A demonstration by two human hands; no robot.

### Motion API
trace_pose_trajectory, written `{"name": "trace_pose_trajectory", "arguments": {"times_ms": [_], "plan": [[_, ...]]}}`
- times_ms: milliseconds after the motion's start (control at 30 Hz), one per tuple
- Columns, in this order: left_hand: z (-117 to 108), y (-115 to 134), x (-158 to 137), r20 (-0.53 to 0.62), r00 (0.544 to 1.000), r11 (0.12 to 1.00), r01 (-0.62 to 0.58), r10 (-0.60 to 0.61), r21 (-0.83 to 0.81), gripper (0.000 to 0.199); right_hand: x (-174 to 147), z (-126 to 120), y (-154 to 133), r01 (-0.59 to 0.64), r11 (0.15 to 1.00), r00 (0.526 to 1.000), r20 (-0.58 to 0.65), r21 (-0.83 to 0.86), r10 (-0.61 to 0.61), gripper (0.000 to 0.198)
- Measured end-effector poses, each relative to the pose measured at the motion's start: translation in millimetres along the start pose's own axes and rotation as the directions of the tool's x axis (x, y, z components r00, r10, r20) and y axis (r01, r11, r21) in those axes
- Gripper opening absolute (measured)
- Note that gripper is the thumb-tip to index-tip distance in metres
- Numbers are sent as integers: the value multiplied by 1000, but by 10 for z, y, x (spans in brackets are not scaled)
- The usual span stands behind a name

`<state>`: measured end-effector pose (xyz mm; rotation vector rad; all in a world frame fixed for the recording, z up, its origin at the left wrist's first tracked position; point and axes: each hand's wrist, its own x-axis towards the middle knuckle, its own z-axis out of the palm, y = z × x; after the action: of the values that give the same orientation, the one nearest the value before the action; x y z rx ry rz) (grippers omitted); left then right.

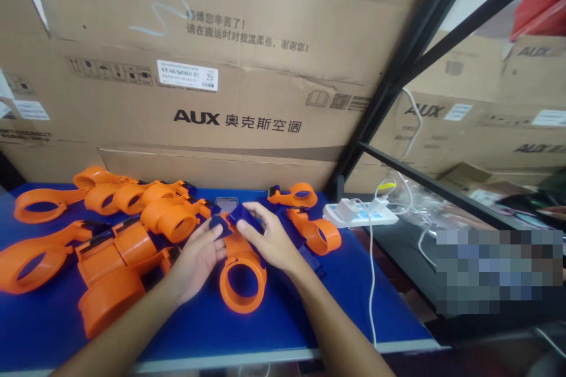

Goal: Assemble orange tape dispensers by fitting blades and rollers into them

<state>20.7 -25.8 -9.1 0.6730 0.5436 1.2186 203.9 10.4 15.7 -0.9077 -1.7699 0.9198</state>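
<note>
An orange tape dispenser (251, 259) stands out in front of me, its round ring toward me and its head between my hands. My left hand (197, 265) is closed around the left side of the head, with the thumb on a small dark blue part (218, 224). Thumb and fingers of my right hand (272, 238) pinch a dark blue block-like piece (243, 215) at the top of the same dispenser. Whether this piece is joined to the dispenser is hidden by my fingers.
Several orange tape dispensers (112, 306) crowd the left of the blue table (186, 336); another dispenser (325, 237) and more lie on the right. A phone (227, 202) lies behind my hands. A white power strip (360, 213) trails a cable. Cardboard boxes (239, 100) stand behind, beside a black rack post (375, 100).
</note>
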Motion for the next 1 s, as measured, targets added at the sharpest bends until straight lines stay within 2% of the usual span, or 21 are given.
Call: {"name": "trace_pose_trajectory", "arguments": {"times_ms": [100,233,467,767,1000], "plan": [[-44,-20,29,-30,999,999,-22,23,25,43,-22,-35,-16,20,999,999,27,-46,-19,46],[-89,-34,65,-101,990,994,-88,94,66,36,-8,-89,-26,60,992,993,106,-115,-47,46],[-114,-44,68,-168,970,977,-153,178,149,46,6,-97,-12,69,988,988,150,-139,-48,44],[-45,-11,47,-162,963,967,-188,216,173,48,0,-96,-28,75,983,986,158,-168,-48,44],[-109,-44,66,-159,957,960,-214,243,181,48,-11,-74,7,36,993,991,129,-108,-22,44]]}}
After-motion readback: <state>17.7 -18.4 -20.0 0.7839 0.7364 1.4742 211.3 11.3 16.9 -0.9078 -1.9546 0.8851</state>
